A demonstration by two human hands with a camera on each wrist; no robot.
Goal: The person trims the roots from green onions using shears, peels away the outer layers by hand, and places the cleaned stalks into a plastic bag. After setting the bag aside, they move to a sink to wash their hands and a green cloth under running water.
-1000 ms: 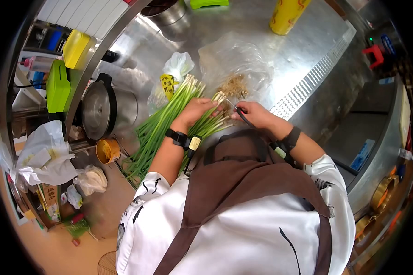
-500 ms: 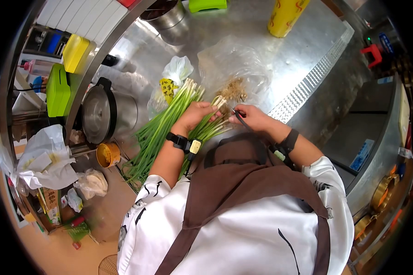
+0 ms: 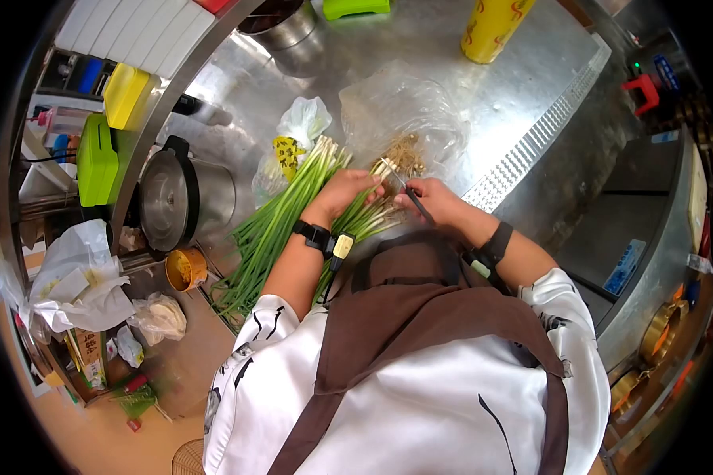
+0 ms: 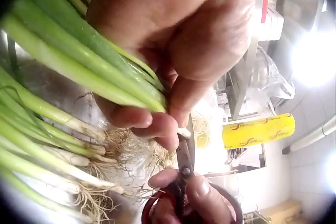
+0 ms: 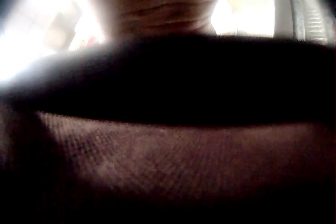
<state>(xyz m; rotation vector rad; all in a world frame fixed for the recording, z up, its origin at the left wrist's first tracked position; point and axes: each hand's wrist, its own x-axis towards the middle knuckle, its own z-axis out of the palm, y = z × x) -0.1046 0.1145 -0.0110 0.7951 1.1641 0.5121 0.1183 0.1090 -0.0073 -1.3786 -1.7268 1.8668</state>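
My left hand (image 3: 347, 192) grips several scallions (image 4: 79, 56) near their white ends, thumb and fingers pinched round the stalks. In my right hand (image 3: 438, 202) is a pair of scissors (image 4: 185, 161) with dark handles. Their blades lie at the white tip that sticks out beside the left fingertips in the left wrist view. Below that hand are more scallions (image 4: 47, 155) with stringy roots still on them. A larger heap of scallions (image 3: 269, 229) spreads to the left under my left forearm. Cloth and the wrist fill the right wrist view, which hides the right fingers.
Brown root scraps (image 3: 406, 152) lie on a clear plastic bag (image 3: 408, 95) beyond my hands. A white knotted bag (image 3: 305, 119) sits behind the scallions. Left stands a lidded steel pot (image 3: 166, 198); a yellow cylinder (image 3: 491, 32) rises at the back. A perforated metal strip (image 3: 531, 131) runs along the right.
Half a second ago the scissors were drawn back from the stalk ends and turned; now the blades reach in at the ends again. My left hand stays nearly in place on the scallions.
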